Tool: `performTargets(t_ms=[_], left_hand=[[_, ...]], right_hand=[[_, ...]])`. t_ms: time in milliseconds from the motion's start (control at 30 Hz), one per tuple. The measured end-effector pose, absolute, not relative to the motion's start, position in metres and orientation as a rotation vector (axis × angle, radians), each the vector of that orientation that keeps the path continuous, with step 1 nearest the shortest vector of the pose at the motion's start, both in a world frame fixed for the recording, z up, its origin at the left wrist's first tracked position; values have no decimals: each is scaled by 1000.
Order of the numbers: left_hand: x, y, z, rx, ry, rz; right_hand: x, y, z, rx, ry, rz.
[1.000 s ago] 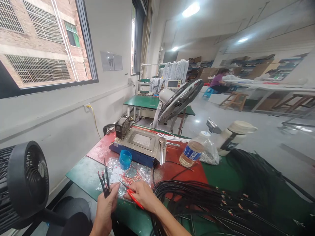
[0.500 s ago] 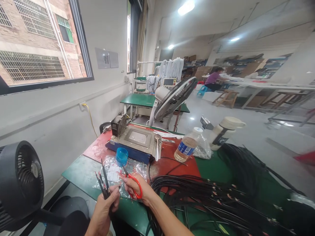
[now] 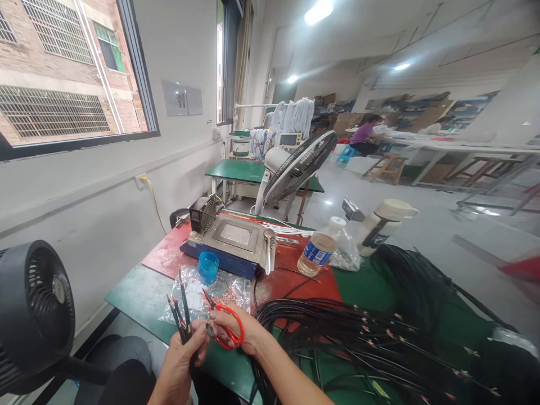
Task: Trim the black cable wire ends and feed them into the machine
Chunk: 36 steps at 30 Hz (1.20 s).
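Several black cables [image 3: 185,304] stand bunched in my left hand [image 3: 189,351], their stripped ends with reddish wires pointing up. My right hand [image 3: 230,326] is closed around red-handled scissors [image 3: 236,316], whose dark blades point up and left. The two hands are close together, fingertips almost meeting; what lies between them is too small to make out. Beneath and beyond them is a clear plastic bag [image 3: 230,286] scattered with small red bits. A blue cup [image 3: 208,268] stands on the bag's far edge.
A blue-sided heating device [image 3: 228,253] with a small fan sits behind the cup. A labelled bottle [image 3: 316,253] and a cream jug [image 3: 382,225] stand to the right. Black cables [image 3: 337,326] heap over the table's right side. A black fan [image 3: 37,315] is at left; a person [image 3: 365,135] sits far off.
My right hand has shifted slightly left and down, nearer the left hand, with the scissors in it. The cable bunch has moved a little to the right.
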<state>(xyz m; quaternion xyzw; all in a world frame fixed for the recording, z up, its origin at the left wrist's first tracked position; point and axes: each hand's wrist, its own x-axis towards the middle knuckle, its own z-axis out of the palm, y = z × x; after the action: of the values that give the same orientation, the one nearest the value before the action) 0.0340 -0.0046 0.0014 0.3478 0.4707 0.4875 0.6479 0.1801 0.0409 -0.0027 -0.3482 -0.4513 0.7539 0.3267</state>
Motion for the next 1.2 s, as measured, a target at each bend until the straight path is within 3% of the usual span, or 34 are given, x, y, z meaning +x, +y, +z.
performTargets(t_ms=[433,533,700,767,1200], left_hand=[[36,-7,4,743,1023,1096],[33,-6,-1,676,1057,1101],[28,-3,-7,521,1074,1224],[27,-4,-6,489,1073,1267],[29,-8,-1,452,1123,1374]], right_hand=[[178,39,-6,-889,-1216,2084],[178,41,-5,-1006,-1357,1783],[184,42,6,-1187,-1958,640],[186,40,8,-1196,-2084,366],[189,40,-3,-1162,-2339,-126]])
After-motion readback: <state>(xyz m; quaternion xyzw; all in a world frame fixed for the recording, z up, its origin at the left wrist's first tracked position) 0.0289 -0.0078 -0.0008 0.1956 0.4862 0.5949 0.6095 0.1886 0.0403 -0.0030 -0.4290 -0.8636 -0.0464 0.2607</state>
